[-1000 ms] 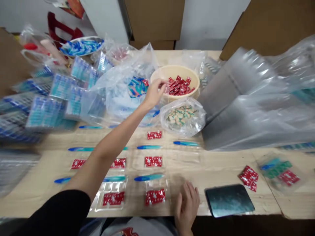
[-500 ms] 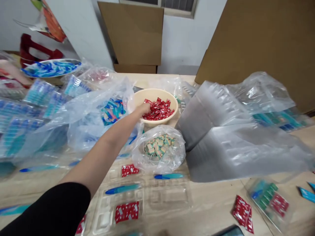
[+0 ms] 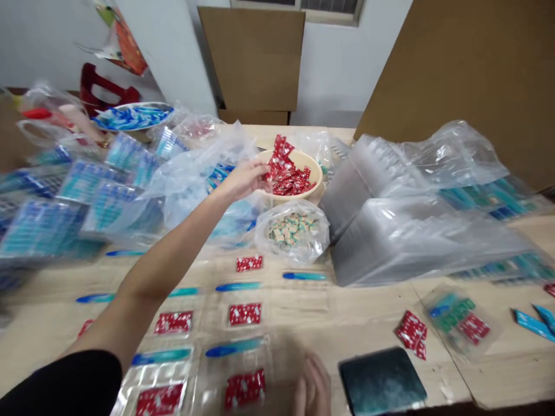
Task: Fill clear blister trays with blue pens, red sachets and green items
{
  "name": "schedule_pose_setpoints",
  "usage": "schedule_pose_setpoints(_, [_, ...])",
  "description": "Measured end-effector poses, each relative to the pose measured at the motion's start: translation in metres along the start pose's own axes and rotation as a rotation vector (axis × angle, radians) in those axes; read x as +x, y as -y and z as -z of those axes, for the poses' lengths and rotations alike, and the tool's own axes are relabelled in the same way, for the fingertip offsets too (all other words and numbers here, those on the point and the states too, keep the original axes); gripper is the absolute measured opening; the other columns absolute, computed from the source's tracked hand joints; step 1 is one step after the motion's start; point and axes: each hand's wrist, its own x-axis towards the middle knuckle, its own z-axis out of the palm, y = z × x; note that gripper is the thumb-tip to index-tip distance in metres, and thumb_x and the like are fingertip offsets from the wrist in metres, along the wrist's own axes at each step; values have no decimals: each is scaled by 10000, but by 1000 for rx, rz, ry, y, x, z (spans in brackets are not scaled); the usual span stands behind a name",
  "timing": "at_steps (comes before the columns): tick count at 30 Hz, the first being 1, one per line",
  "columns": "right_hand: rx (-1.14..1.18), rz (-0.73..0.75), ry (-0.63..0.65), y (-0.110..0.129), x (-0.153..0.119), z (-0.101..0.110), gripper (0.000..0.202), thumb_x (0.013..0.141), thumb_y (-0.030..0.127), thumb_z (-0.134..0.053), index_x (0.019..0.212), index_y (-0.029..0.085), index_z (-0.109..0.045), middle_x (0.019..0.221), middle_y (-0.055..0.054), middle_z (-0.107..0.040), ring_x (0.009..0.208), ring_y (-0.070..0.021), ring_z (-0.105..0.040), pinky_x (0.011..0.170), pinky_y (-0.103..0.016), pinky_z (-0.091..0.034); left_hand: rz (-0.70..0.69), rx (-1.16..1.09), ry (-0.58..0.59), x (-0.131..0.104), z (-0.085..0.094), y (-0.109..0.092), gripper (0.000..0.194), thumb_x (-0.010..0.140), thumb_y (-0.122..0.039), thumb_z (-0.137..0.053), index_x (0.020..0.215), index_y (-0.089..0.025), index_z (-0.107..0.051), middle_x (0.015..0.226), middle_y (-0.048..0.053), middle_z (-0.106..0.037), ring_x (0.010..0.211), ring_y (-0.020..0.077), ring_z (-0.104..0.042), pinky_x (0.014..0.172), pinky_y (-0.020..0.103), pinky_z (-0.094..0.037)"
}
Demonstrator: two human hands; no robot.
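Note:
My left hand [image 3: 250, 179] is closed on a few red packets [image 3: 280, 157] above the left rim of a cream bowl [image 3: 319, 173] that holds more red packets. At the bottom centre, my right hand [image 3: 313, 386] is blurred, low over the table beside the clear trays; its fingers are bent and whether they hold anything is unclear. Red packets [image 3: 245, 314] and blue pens [image 3: 234, 347] lie in clear plastic trays in front of me. Just below the bowl sits a clear bag [image 3: 261, 231] of small green and beige blocks.
Grey plastic tray stacks [image 3: 390, 248] stand right of the bag. A dark tablet-like object [image 3: 383, 381] lies near the front edge, with loose red packets [image 3: 411, 330] beyond it. Packs of blue pens [image 3: 43, 228] fill the left, near a dish of blue items [image 3: 132, 117].
My left hand has come up out of the bowl, bringing red packets with it. My right hand has come into view at the bottom. The view has shifted, showing more trays and the dark tablet-like object.

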Motion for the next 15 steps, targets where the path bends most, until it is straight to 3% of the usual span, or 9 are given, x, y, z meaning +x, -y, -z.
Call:
schedule_pose_setpoints(3, [389,-90,168,35,28,-5,502,861,406,-635,1333,321,-488,1273,-113,-602,1062,-261,-652,869,-476,-564,-8,76,349,-107,-17,0,59,837,-241,-541,807,-194,-560,586,-43,-546,471,90,-504,513,231,-446])
schedule_pose_setpoints(5, [696,-251,359,53,44,-9,669,767,598,-669,1341,323,-461,1230,-97,-623,1062,-272,-651,832,-475,-583,13,254,576,-173,-35,11,115,858,-273,-532,825,-193,-607,585,-34,-563,499,102,-511,512,231,-425])
schedule_pose_setpoints(7, [783,-458,446,62,46,-13,629,758,575,-690,1297,305,-510,1145,-73,-667,1016,-255,-667,771,-428,-604,16,385,642,-224,-56,31,176,897,-265,-481,856,-195,-638,729,3,-650,635,128,-589,627,261,-479])
schedule_pose_setpoints(8, [773,-557,437,63,42,-13,564,768,547,-692,1249,285,-556,1096,-64,-687,981,-247,-676,736,-402,-609,4,437,598,-244,-66,43,207,915,-257,-454,874,-197,-648,817,25,-676,730,149,-620,706,288,-498])
schedule_pose_setpoints(10, [701,-707,353,59,26,-11,439,782,507,-688,1124,236,-638,1006,-54,-716,882,-233,-691,665,-361,-608,-25,525,441,-270,-84,69,218,928,-260,-450,962,-195,-655,964,68,-681,901,194,-630,833,346,-497])
schedule_pose_setpoints(12, [625,-766,286,50,8,-6,399,764,522,-693,988,192,-679,883,-49,-729,733,-214,-684,572,-326,-585,-48,538,337,-280,-99,91,211,918,-276,-497,1050,-194,-640,1024,89,-669,976,215,-613,877,368,-486])
schedule_pose_setpoints(15, [528,-756,251,34,-9,5,376,746,524,-705,840,161,-669,680,-21,-684,522,-153,-591,450,-264,-497,-29,425,432,-277,-116,107,141,897,-260,-551,968,-197,-656,969,61,-683,921,189,-618,860,328,-486])
